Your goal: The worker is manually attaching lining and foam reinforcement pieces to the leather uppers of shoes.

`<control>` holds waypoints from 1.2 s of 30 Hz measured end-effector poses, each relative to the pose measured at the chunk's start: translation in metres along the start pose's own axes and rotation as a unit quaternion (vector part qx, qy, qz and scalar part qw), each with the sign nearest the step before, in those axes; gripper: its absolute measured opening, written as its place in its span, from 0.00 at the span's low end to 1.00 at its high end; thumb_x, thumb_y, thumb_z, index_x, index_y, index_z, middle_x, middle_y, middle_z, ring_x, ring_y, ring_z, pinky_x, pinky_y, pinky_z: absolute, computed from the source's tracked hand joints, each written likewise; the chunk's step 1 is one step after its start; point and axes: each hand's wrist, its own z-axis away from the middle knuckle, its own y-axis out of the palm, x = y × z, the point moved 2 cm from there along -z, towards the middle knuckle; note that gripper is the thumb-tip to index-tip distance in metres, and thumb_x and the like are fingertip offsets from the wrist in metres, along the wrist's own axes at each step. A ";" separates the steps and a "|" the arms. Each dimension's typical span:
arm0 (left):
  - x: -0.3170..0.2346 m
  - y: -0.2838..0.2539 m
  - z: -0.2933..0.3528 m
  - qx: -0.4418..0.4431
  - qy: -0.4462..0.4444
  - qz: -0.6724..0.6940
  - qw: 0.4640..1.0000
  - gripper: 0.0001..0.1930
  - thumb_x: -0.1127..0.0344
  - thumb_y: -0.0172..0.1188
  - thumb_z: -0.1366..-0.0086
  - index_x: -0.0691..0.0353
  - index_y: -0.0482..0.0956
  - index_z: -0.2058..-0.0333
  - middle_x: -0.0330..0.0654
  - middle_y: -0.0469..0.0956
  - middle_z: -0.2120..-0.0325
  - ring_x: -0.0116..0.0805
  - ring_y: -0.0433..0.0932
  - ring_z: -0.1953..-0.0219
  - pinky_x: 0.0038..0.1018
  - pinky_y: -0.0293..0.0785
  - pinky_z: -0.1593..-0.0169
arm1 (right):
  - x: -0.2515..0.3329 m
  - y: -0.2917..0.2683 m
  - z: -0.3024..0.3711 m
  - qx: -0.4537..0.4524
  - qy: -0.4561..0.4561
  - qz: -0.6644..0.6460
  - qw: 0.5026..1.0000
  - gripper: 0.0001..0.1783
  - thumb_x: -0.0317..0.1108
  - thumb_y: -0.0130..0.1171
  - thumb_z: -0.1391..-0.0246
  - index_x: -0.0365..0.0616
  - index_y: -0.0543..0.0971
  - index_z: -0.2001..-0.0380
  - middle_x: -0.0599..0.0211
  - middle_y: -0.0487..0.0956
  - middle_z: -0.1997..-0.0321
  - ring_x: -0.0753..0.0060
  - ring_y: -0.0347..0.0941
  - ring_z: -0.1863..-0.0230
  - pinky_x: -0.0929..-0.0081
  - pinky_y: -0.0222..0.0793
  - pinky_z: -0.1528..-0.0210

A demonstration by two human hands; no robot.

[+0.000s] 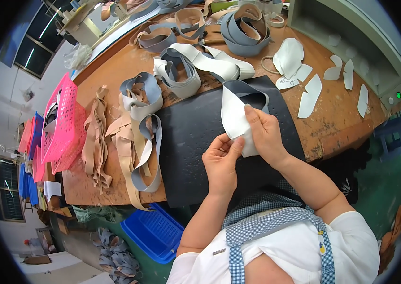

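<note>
A wide white strip of leather-like material (234, 116) with a grey-blue inner side curves into a loop above a black mat (186, 142). My left hand (222, 163) pinches its lower edge between thumb and fingers. Higher up on the right edge, my right hand (264, 132) grips the same strip, thumb on the white face and fingers behind it. The fingertips of my right hand are partly hidden by the material. Just beyond the mat lies a coiled white-and-grey strip (184, 78), and a looped grey strip (151, 177) rests at the mat's left edge.
Tan strips (97, 142) lie in bundles left of the mat, beside a pink basket (61, 128). Several white cut pieces (310, 97) are scattered at the right, near a grey machine housing (352, 42). A blue crate (155, 232) is below the wooden table's front edge (115, 201).
</note>
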 end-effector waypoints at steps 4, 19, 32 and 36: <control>0.003 -0.006 -0.005 0.003 -0.022 0.041 0.999 0.13 0.70 0.65 0.33 0.70 0.79 0.54 0.37 0.82 0.65 0.22 0.79 0.66 0.19 0.76 0.60 | -0.006 0.001 -0.001 0.011 0.051 -0.094 0.994 0.26 0.45 0.49 0.28 0.37 0.76 0.76 0.74 0.73 0.82 0.89 0.64 0.78 0.79 0.62 0.76; -0.019 0.002 -0.018 0.038 -0.096 0.005 0.995 0.15 0.70 0.66 0.35 0.68 0.78 0.51 0.38 0.82 0.62 0.22 0.79 0.62 0.22 0.75 0.56 | -0.005 0.003 -0.018 0.007 -0.002 0.008 1.000 0.29 0.46 0.51 0.29 0.35 0.72 0.81 0.70 0.67 0.86 0.84 0.58 0.80 0.74 0.58 0.79; -0.009 -0.007 -0.001 0.002 -0.024 -0.045 0.999 0.05 0.71 0.67 0.35 0.66 0.82 0.65 0.32 0.80 0.72 0.17 0.75 0.69 0.18 0.71 0.61 | 0.011 -0.009 -0.004 0.125 0.064 -0.040 0.989 0.20 0.45 0.52 0.30 0.44 0.72 0.74 0.79 0.71 0.74 0.89 0.61 0.72 0.82 0.61 0.70; 0.003 -0.007 0.005 0.025 -0.050 0.043 0.998 0.06 0.70 0.66 0.34 0.67 0.83 0.62 0.33 0.81 0.71 0.19 0.76 0.69 0.19 0.72 0.61 | -0.007 -0.017 0.004 0.110 0.156 -0.251 0.949 0.15 0.39 0.55 0.32 0.46 0.74 0.73 0.79 0.73 0.74 0.89 0.66 0.73 0.85 0.63 0.69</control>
